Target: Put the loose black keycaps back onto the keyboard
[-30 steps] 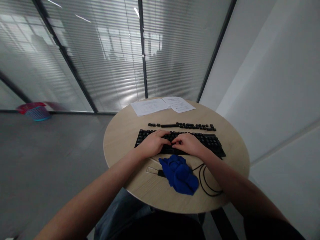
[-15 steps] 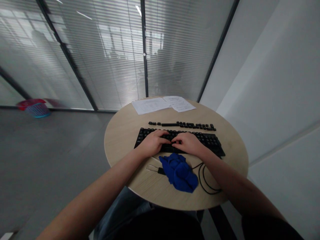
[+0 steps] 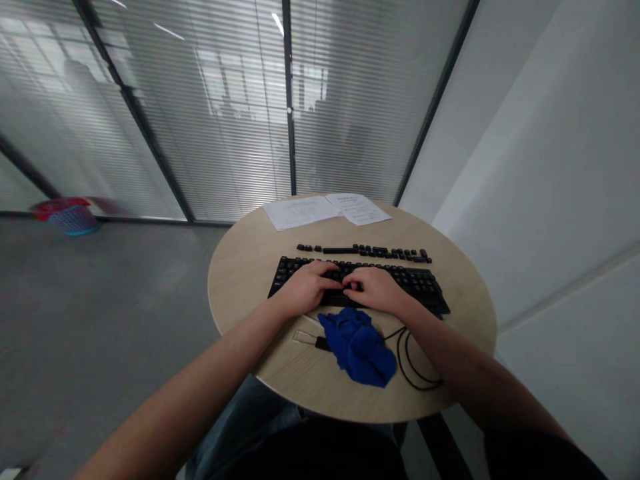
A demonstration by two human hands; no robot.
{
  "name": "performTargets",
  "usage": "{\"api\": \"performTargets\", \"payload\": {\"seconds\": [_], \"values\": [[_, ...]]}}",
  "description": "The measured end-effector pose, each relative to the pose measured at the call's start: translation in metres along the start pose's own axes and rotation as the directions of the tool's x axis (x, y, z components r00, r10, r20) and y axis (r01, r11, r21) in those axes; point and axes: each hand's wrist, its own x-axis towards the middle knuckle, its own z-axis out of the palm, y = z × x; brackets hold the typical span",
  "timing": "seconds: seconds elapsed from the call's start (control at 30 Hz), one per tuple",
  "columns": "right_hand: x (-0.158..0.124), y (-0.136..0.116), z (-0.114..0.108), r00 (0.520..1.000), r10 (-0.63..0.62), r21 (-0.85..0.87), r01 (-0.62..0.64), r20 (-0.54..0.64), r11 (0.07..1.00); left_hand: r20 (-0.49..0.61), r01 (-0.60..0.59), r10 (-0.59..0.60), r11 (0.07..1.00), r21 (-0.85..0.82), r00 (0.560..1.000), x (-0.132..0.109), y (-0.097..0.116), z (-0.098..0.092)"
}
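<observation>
A black keyboard point(image 3: 423, 283) lies across the round wooden table, with some lower keycaps off. My left hand point(image 3: 310, 287) rests on its left-centre part, fingers spread over the keys and thumb stretched towards the middle. Close beside it, my right hand point(image 3: 375, 288) is closed, its fingertips drawn together low on the keyboard; whatever they hold is too small to make out. Beyond the keyboard, loose black keycaps point(image 3: 380, 251) lie in rows. A crumpled blue cloth point(image 3: 361, 350) sits on the near side, partly covering a wire keycap puller point(image 3: 313, 340) with a black handle.
A black cable point(image 3: 413, 373) loops right of the cloth, under my right forearm. Two printed sheets point(image 3: 303, 212) lie at the far side of the table point(image 3: 237, 267). A red and blue basket point(image 3: 75, 217) stands on the floor by the glass partition. A white wall rises at right.
Both hands stay at the same spot on the keyboard; the fingers of my right hand shift only very slightly. Nothing else has visibly moved.
</observation>
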Motion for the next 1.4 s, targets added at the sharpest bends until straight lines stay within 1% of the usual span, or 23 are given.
{"api": "performTargets", "payload": {"seconds": [0.23,0.43,0.57,0.77,0.97,1.1,1.23,1.3,1.4], "values": [[0.000,0.001,0.002,1.000,0.005,0.015,-0.005,-0.002,1.000,0.009,-0.012,0.012,1.000,0.006,1.000,0.000,0.001,0.000],[0.000,0.007,-0.002,0.999,0.047,0.111,-0.047,0.007,0.993,0.012,-0.002,0.002,1.000,0.021,1.000,0.001,0.000,0.002],[0.001,0.015,-0.002,0.991,0.114,0.130,-0.105,-0.065,0.986,0.012,-0.003,0.003,1.000,0.018,1.000,0.002,-0.001,0.004],[0.004,0.028,0.008,0.960,0.201,0.198,-0.162,-0.194,0.967,0.059,-0.022,0.019,0.999,0.046,0.998,0.006,0.002,0.000],[0.006,0.035,0.014,0.935,0.241,0.227,-0.183,-0.259,0.956,0.098,-0.039,0.032,0.997,0.074,0.995,0.008,0.010,-0.006],[0.006,0.037,0.013,0.927,0.257,0.181,-0.213,-0.274,0.960,0.122,-0.066,0.053,0.992,0.104,0.991,0.007,0.015,-0.007],[0.015,0.051,-0.003,0.924,0.252,0.005,-0.261,-0.287,0.965,0.107,-0.069,0.057,0.991,0.112,0.993,0.006,0.014,-0.005],[0.026,0.063,-0.015,0.930,0.262,-0.078,-0.290,-0.256,0.954,0.086,-0.063,0.054,0.993,0.104,0.995,0.005,0.012,-0.004],[0.049,0.085,-0.029,0.938,0.306,-0.148,-0.330,-0.162,0.932,0.061,-0.070,0.065,0.994,0.089,0.996,0.002,0.007,-0.004]]}}
